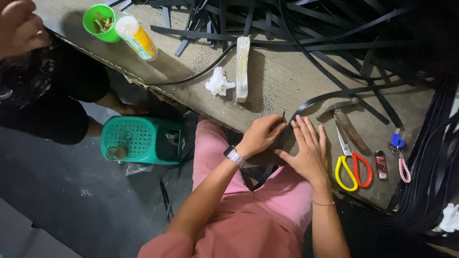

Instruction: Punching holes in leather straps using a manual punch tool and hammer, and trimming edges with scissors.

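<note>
Both hands work at the bench [287,81] edge: left hand [260,135] pinches a nail [283,114] upright on the black strap [306,102], right hand [306,150] lies flat and released, hammer [342,114] untouched.

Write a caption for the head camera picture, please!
Two hands, left and right, press a black strap beside a hammer and scissors.
</note>
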